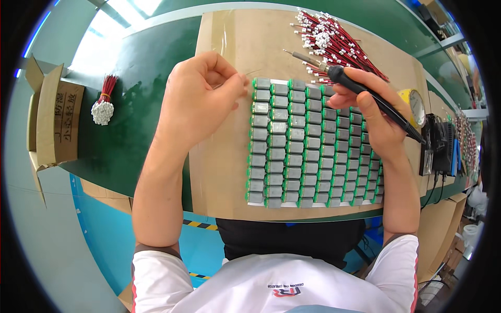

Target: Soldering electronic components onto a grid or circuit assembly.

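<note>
My left hand is closed in a pinch above the far left corner of the rows, with a thin strand of solder wire showing past the fingertips. Held like a pen in my right hand is a soldering iron with a black handle, its metal tip pointing up and left. The tip hangs apart from the parts. Beneath both hands lie close rows of small grey blocks with green circuit boards, set on a white base. My right hand covers some of the far right blocks.
Red and dark wires with white connectors lie heaped at the back on the brown cardboard. A tied wire bundle and an open carton stand left. Yellow tape and a black device are right.
</note>
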Demonstrator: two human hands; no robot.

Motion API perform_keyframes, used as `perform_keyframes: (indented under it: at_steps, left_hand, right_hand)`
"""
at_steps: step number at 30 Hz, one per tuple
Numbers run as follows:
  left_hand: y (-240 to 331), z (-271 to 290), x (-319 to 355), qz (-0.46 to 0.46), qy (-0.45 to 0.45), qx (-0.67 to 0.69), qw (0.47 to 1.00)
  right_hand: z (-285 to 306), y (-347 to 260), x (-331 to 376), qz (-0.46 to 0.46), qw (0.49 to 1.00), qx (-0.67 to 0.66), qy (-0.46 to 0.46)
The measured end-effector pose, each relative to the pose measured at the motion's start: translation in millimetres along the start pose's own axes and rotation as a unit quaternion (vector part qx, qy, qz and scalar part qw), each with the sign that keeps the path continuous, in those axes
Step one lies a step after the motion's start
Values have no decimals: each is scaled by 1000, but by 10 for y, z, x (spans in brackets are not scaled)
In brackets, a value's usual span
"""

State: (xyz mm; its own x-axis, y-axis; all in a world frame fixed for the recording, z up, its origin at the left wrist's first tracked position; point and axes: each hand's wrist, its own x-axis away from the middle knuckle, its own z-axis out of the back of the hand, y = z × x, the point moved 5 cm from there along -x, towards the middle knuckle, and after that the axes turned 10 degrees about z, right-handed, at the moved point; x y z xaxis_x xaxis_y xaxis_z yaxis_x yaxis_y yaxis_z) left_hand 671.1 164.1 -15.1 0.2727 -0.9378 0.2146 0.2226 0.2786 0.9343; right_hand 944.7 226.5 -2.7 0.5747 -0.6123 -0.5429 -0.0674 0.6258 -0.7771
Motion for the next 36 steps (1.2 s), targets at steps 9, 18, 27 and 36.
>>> perform_keyframes:
  at_steps: [9, 18, 27, 36]
  left_hand:
    - [-105, -45, -63, -71, -5, -14, 997]
    - [-52, 88, -124, -3, 63, -50, 997]
    - [-147, 148, -200, 20, 34, -44, 998]
    - [-170, 136, -237, 19, 6, -66, 998]
  right_hand:
    - [127, 11, -13, 7, 998, -56, 9]
    - [-73, 74, 26, -82, 991, -104, 18]
    - [-202, 115, -19, -92, 992, -92, -6]
    - [-220, 120, -27, -93, 992, -85, -31]
